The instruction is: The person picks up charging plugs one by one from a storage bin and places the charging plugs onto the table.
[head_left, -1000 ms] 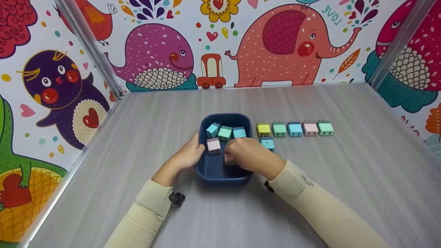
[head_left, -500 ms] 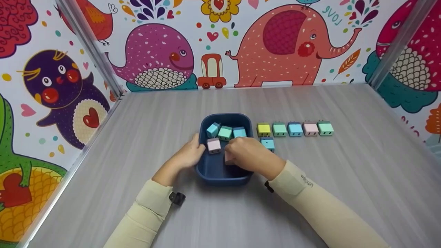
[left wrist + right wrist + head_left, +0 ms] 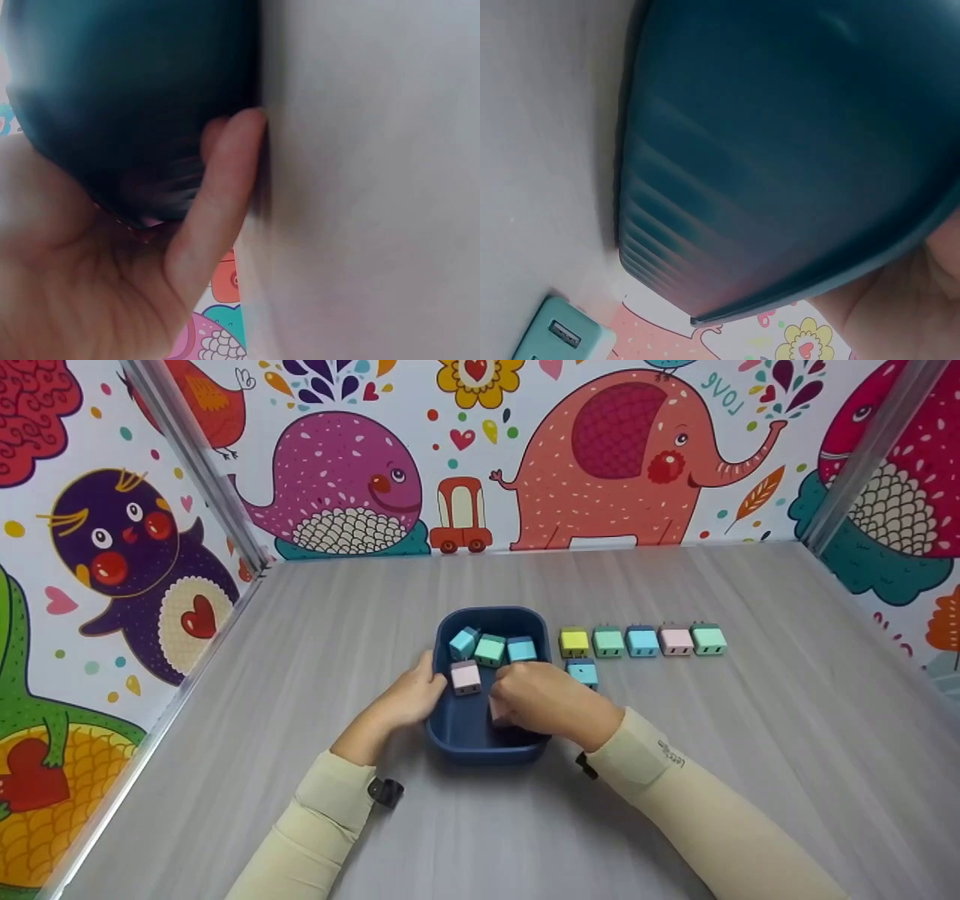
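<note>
A dark blue bin stands on the table. At its left wall my left hand holds the rim; in the left wrist view, fingers of this hand lie against the bin's outer side. Reaching over the right wall, my right hand pinches a pink USB charger low inside, mostly hidden behind the fingers. Further back in the bin lie a pale pink charger, a green charger and two blue chargers. From the right wrist view, the bin wall hides my fingertips.
Right of the bin, a row of chargers runs rightward from a yellow charger to a mint green charger. Before the yellow one sits a blue charger, close to my right wrist. Printed cartoon panels wall the table's back and sides.
My right hand has shifted slightly toward me inside the bin, and the pink charger in its fingers has turned a little. The left hand and the bin have stayed put.
</note>
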`<action>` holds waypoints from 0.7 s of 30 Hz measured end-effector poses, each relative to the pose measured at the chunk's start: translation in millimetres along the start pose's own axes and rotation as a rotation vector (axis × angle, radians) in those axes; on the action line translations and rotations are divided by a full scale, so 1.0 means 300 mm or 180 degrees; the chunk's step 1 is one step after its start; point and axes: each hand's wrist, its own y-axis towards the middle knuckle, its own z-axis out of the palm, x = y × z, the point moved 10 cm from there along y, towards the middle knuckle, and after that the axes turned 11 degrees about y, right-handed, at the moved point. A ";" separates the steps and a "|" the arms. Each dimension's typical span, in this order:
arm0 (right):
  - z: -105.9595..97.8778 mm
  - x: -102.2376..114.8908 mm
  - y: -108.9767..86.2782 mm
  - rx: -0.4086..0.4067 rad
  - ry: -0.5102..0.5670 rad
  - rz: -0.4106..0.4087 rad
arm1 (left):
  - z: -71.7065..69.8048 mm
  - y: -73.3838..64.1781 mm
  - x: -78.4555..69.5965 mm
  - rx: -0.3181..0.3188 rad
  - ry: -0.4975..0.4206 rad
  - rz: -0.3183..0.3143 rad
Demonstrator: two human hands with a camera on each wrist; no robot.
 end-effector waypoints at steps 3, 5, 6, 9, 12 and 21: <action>0.001 -0.005 0.000 0.0040 0.0042 0.0027 | 0.001 0.000 -0.003 0.0004 -0.0007 -0.0003; 0.001 -0.006 0.001 0.0059 0.0065 0.0021 | 0.001 0.002 -0.002 0.0007 -0.0003 0.0001; 0.001 -0.007 0.001 0.0067 0.0080 0.0021 | 0.001 0.002 -0.001 0.0006 0.0002 0.0002; 0.002 -0.006 0.001 0.0081 0.0094 -0.0018 | 0.002 0.002 -0.001 0.0006 0.0002 0.0005; -0.007 0.002 -0.001 0.0057 0.0083 -0.0104 | 0.001 0.000 -0.002 0.0003 0.0002 -0.0003; -0.082 0.038 -0.013 -0.0117 0.0128 -0.0363 | -0.001 0.000 -0.005 -0.0003 0.0018 0.0032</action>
